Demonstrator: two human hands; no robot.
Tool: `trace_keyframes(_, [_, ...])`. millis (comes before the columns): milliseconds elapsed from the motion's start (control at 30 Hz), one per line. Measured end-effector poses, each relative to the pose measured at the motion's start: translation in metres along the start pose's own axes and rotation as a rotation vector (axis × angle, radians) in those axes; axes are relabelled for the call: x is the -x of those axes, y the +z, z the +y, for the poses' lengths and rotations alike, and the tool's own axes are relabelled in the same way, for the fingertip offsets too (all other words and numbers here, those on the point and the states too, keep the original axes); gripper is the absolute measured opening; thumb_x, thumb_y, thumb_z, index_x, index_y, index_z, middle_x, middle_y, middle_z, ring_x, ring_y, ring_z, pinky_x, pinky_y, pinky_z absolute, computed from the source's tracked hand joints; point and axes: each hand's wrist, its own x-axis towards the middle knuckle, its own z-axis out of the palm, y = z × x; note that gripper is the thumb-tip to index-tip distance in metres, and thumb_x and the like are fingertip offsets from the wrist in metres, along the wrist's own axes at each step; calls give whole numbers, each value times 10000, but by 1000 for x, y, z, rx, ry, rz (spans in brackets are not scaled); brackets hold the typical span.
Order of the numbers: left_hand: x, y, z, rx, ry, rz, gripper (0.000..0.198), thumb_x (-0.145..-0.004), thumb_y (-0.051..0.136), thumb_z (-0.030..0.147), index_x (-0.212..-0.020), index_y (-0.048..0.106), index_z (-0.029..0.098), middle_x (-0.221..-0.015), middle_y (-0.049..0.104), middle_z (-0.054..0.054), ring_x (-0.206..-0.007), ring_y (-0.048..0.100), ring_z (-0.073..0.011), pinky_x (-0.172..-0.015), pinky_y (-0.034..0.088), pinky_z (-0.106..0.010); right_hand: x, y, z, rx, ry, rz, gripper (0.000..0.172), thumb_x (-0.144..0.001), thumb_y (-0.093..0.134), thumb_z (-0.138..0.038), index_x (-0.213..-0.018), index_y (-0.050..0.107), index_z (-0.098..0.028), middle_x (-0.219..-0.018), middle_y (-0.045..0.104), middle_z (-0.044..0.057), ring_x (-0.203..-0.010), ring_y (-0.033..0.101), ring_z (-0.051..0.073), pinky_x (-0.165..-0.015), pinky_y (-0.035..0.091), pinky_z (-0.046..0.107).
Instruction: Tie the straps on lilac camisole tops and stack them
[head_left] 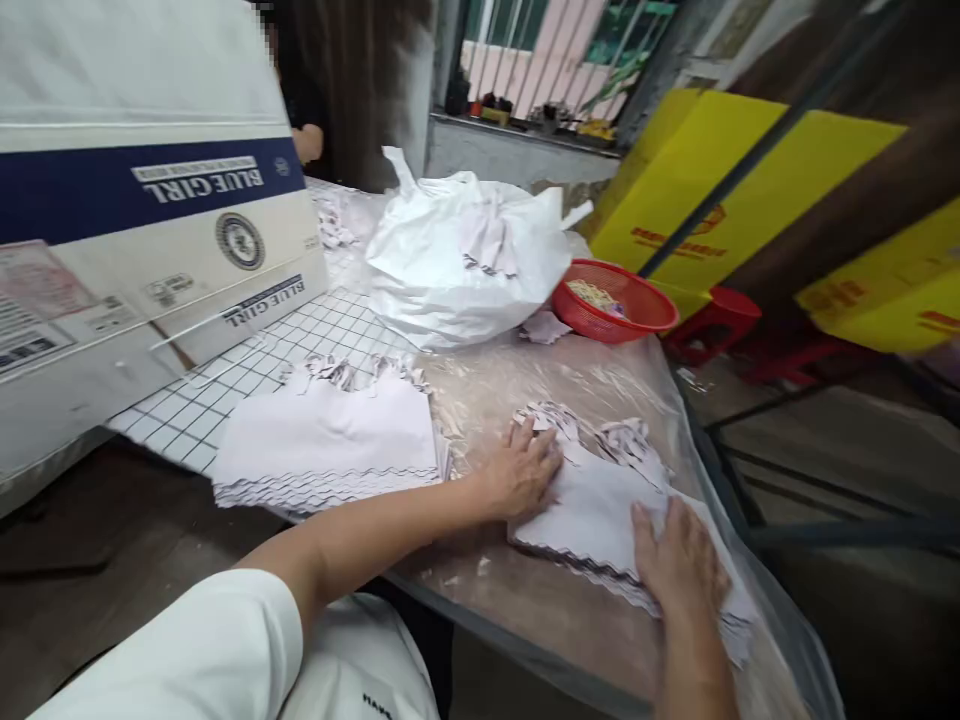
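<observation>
A stack of pale fabric pieces [592, 510] with wavy edges lies on the right part of the plastic-covered table [480, 385]. My left hand [521, 470] rests flat on its left edge, fingers spread. On the right side of the same stack lies my right hand [679, 555], its fingers extended over the cloth. Neither hand is closed around anything. Another, thicker stack of pale pieces [330, 430] sits to the left, touched by no hand. Loose strap-like ends bunch up along the far side of both stacks.
Behind the stacks stand a full white plastic bag [457, 270] and a red basket [637, 305] with pale strings inside. A large carton [157, 260] borders the left side. Yellow bags [697, 190] hang at the right beside a metal bar. Part of a person [306, 140] shows at the back left.
</observation>
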Motion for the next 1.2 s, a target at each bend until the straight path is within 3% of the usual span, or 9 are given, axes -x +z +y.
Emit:
trace_keyframes(133, [77,-56,-37,-20,-71,186,353,-872,587,246,-1221,628,224,-1547,432,-103,-1458,303,-381,-1172,280,-572,18,-20,-27,-140,-10,188,703,-883,365,-592,-1287,597,-66,-1328,559,305,-1252,499,465,-996,393,638])
trace_keyframes(267, [205,-105,-105,-131,-633,604,314,-891,536,373,-1120,623,175,-1295,581,-192,-1262,487,-376,-1086,369,-573,63,-34,-105,-397,-219,142,494,-908,409,-586,-934,686,-177,-958,678,190,-964,618,338,-898,481,486])
trace_keyframes(367, [289,-118,-144,-198,-1024,543,432,-825,551,547,-1060,608,188,-1194,607,-177,-1226,466,-430,-1010,394,-623,91,-26,-179,-561,-398,-113,414,-931,436,-546,-878,679,-215,-893,678,109,-884,620,260,-826,497,395])
trace_keyframes(433, [323,-116,-153,-83,-1108,477,455,-785,566,614,-948,614,191,-1066,647,-171,-1130,527,-414,-965,437,-564,101,-16,-218,-569,-475,-184,372,-923,481,-531,-887,671,-213,-889,678,95,-877,612,245,-822,484,374])
trace_keyframes(567, [338,-108,-146,57,-1069,574,354,-781,577,564,-823,594,213,-927,665,-122,-961,601,-330,-893,473,-449,106,-1,-251,-488,-515,-205,293,-895,533,-475,-839,647,-211,-814,664,79,-801,599,228,-763,458,346])
trace_keyframes(700, [326,-106,-141,-5,-970,727,213,-808,560,438,-770,580,229,-854,650,-83,-888,588,-278,-819,471,-391,102,2,-255,-445,-436,-245,242,-839,561,-450,-831,642,-222,-724,654,51,-711,605,218,-676,436,320])
trace_keyframes(833, [323,-112,-139,121,-950,751,181,-815,532,356,-680,530,236,-758,617,-52,-799,574,-236,-736,453,-348,102,-6,-257,-517,-299,-347,326,-752,611,-492,-920,649,-216,-642,617,7,-614,586,209,-624,442,320])
trace_keyframes(1033, [341,-129,-120,774,-1029,676,341,-725,686,531,-673,549,223,-659,549,13,-602,500,-151,-573,409,-257,116,-30,-231,-731,-53,-529,541,-666,697,-552,-1045,646,-170,-618,526,-40,-577,521,176,-605,450,312])
trace_keyframes(1200, [364,-109,-108,1271,-1127,542,514,-592,823,621,-655,530,203,-549,493,48,-525,449,-112,-514,386,-223,137,-33,-201,-805,81,-758,547,-614,766,-530,-1004,660,-163,-599,494,-56,-578,496,156,-615,429,292])
